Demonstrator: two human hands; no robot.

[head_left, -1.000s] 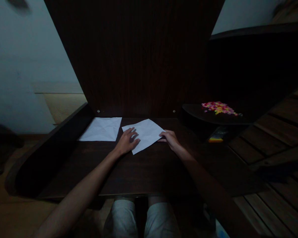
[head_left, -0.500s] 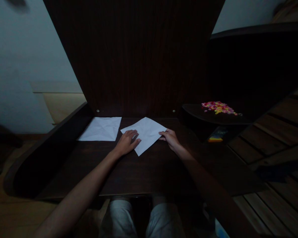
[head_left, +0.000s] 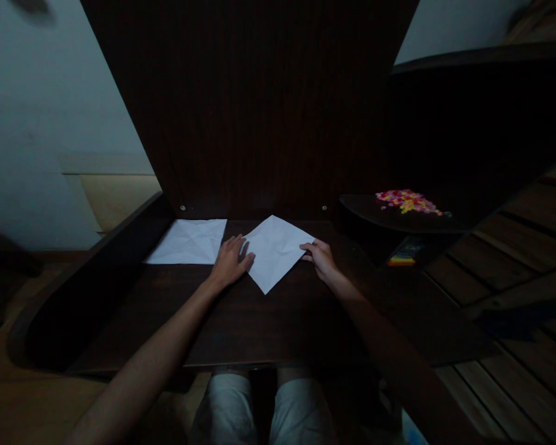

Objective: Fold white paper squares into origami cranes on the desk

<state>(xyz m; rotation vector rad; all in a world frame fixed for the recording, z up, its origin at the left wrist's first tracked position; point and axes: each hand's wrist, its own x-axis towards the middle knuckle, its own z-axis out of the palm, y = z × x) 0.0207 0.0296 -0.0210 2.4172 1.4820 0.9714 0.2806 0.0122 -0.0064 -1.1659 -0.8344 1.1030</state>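
Observation:
A white sheet of paper (head_left: 275,250) lies on the dark desk like a diamond, one corner pointing at me and faint creases across it. My right hand (head_left: 319,256) pinches its right corner between thumb and fingers. Over the left corner rests my left hand (head_left: 232,262), fingers spread and thumb apart, covering that corner. Farther left, a second creased white paper (head_left: 188,242) lies flat near the desk's back edge.
The dark wooden desk (head_left: 259,334) has a raised left side panel (head_left: 88,284) and a tall back panel (head_left: 259,111). On a rounded shelf (head_left: 356,207) at right sits a pile of small pink, red and yellow pieces (head_left: 410,201). Wooden slats (head_left: 500,253) lie beyond.
My left hand has slid left to the paper's left corner. The sheet has turned slightly and shifted a little right, with my right hand still on its right corner.

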